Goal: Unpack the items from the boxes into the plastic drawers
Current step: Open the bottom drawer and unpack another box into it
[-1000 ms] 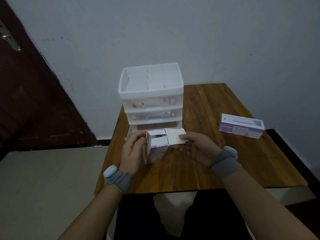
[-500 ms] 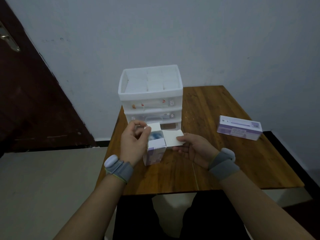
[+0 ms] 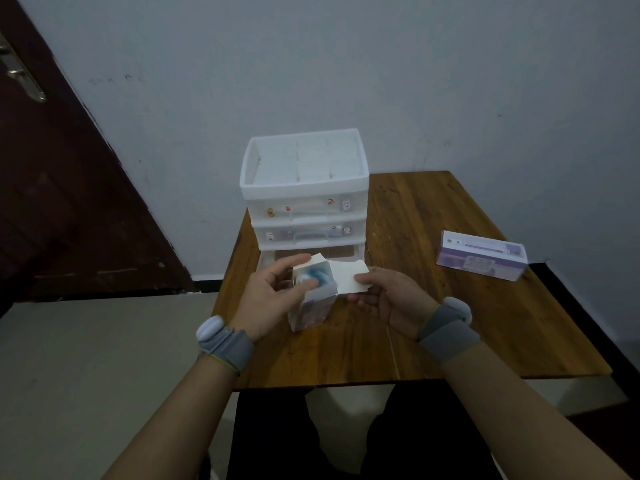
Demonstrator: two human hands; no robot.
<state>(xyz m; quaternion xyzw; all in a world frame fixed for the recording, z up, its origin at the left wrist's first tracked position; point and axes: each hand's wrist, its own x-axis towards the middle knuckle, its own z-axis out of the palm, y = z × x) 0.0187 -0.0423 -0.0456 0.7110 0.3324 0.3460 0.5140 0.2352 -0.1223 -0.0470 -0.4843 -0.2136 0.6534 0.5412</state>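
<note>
The left hand (image 3: 273,296) curls its fingers round one open box (image 3: 313,299) upright on the table (image 3: 433,341), thumb at its top. The right hand (image 3: 388,299) pinches its flap (image 3: 348,280). Behind stands one plastic drawer unit (image 3: 304,188), and one closed box (image 3: 481,254) lies well right.

Over the tabletop (image 3: 433,334), the left hand (image 3: 266,296) grips an upright open box (image 3: 313,308) with something blue inside. The right hand (image 3: 391,299) pinches its white flap (image 3: 346,277). Behind stand the plastic drawers (image 3: 304,209); a second box (image 3: 481,254) lies well to the right.
</note>
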